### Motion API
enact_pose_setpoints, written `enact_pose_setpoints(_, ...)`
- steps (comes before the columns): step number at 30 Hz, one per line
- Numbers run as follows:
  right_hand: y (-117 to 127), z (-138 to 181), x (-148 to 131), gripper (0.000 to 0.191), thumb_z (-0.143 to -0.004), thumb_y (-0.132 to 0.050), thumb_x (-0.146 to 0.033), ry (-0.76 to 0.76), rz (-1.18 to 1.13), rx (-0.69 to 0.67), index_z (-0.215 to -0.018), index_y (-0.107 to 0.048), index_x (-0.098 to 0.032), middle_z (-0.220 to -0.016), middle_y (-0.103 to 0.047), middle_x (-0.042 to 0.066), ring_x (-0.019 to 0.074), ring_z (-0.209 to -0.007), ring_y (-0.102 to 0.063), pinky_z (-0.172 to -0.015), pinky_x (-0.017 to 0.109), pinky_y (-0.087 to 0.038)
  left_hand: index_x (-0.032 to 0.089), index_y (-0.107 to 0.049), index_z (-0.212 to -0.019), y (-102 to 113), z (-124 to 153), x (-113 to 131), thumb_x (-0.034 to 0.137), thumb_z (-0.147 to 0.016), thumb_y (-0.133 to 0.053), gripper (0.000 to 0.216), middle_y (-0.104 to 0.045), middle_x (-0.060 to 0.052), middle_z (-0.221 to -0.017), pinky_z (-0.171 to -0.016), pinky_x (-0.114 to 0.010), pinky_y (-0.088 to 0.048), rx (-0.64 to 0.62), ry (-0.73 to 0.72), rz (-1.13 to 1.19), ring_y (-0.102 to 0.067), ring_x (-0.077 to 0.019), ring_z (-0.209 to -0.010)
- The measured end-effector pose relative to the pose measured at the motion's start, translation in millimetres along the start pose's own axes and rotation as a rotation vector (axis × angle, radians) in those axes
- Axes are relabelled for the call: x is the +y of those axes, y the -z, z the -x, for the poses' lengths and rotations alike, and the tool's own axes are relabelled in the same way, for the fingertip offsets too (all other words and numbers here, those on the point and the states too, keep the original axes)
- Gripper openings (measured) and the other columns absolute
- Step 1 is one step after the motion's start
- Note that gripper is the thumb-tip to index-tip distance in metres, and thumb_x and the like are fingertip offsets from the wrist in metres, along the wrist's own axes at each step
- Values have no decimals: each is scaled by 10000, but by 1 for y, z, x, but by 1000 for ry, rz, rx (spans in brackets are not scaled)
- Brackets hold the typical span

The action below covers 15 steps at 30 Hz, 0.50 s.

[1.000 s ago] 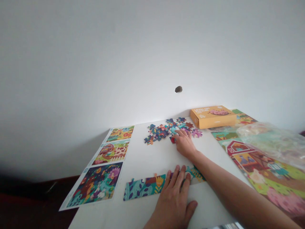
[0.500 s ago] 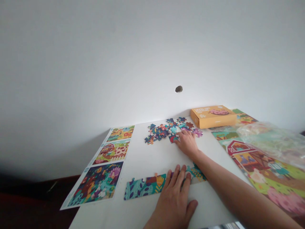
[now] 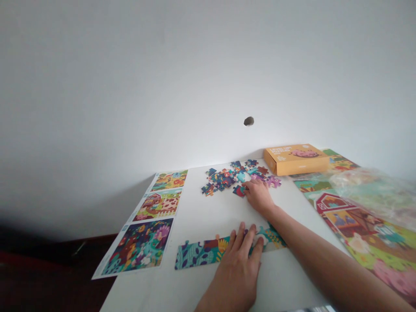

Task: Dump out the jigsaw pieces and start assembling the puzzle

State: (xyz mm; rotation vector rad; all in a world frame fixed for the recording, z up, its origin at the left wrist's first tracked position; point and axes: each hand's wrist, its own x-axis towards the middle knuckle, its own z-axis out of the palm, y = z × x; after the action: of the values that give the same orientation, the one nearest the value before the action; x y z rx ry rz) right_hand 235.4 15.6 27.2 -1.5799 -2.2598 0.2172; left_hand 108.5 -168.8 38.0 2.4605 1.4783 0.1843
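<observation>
My left hand [image 3: 238, 271] lies flat, fingers stretched out, on the right end of a joined strip of puzzle pieces [image 3: 198, 253] near the front of the white table [image 3: 208, 216]. My right hand [image 3: 259, 196] reaches to the near edge of a heap of loose puzzle pieces [image 3: 224, 178]. Its fingertips are curled onto a red and blue puzzle piece [image 3: 239, 190] that rests on the table.
A sheet with three printed pictures [image 3: 152, 216] lies along the table's left edge. An orange box [image 3: 295, 159] stands at the back against the wall. A large farm picture [image 3: 354, 221] and a clear plastic bag [image 3: 373, 186] cover the right side.
My right hand with the red and blue piece has stayed at the near edge of the heap, shifting only slightly. The view has turned a little to the left. My left hand's thumb has tucked in.
</observation>
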Motion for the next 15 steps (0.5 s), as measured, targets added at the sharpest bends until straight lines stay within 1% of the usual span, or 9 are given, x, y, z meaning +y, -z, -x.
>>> enact_pose_setpoints(5,-2,-1,3,272,-908,-542,-226,10,-8,1,-1142,-678,-254,-1106,-675,80,273,-1082,-539,-901,376,-340,250,-359,-1476,10,-1,2,176,-905,-408,577,-220,-66,-1600,-1177,-561,-200,-46,18,-46,-126,-346,-1472)
enact_pose_setpoints(11,-4,-2,7,275,-914,-533,-215,17,-14,-15,-1140,-685,-254,-1113,-678,84,260,-1088,-549,-906,363,-344,197,-344,-1479,11,-1,12,159,-857,-435,629,-264,-87,-1583,-1174,-521,-240,-37,18,-46,-173,-328,-1464)
enact_pose_setpoints(15,-4,-2,8,281,-912,-537,-214,29,-25,-19,-1151,-679,-256,-1133,-673,82,251,-1100,-551,-913,356,-347,178,-361,-1462,11,-1,18,206,-881,-417,584,-290,-103,-1568,-1158,-528,-271,-29,16,-49,-219,-333,-1445)
